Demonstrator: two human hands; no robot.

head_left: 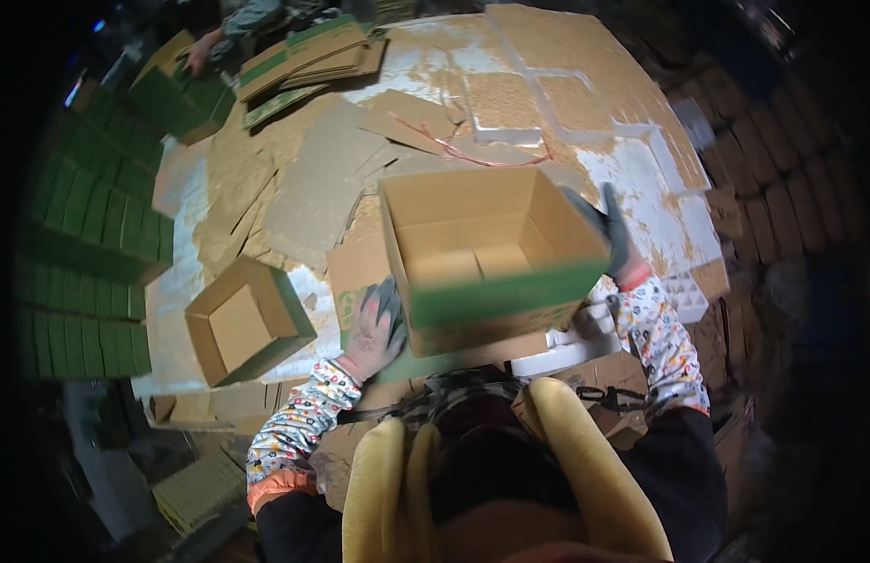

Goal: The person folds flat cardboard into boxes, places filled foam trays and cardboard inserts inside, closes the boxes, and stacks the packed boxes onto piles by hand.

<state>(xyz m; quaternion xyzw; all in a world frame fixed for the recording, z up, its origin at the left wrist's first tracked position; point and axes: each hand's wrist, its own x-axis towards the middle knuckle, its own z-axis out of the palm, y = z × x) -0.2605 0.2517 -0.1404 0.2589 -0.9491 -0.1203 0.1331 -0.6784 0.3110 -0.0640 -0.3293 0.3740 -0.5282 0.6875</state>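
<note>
A brown cardboard box [463, 235] with a green band on its near outer wall stands in front of me, open at the top. Its near edge is smeared by motion. My left hand [371, 336], in a grey glove, lies beside the box's near left corner with fingers stretched out, over a flat green-and-brown cardboard piece [421, 366]. At the right wall is my right hand [618, 235], also gloved, its fingers stretched and apart along the box; part of them is hidden behind it. A smaller open box [242, 324] sits tilted to the left.
Flattened cartons [308, 61] are piled at the far left, near another person's hand [198, 54] on a green box [177, 98]. Pink strapping [453, 148] lies on cardboard sheets. White foam pieces [566, 352] rest at the near edge. Stacked green boxes [88, 216] line the left side.
</note>
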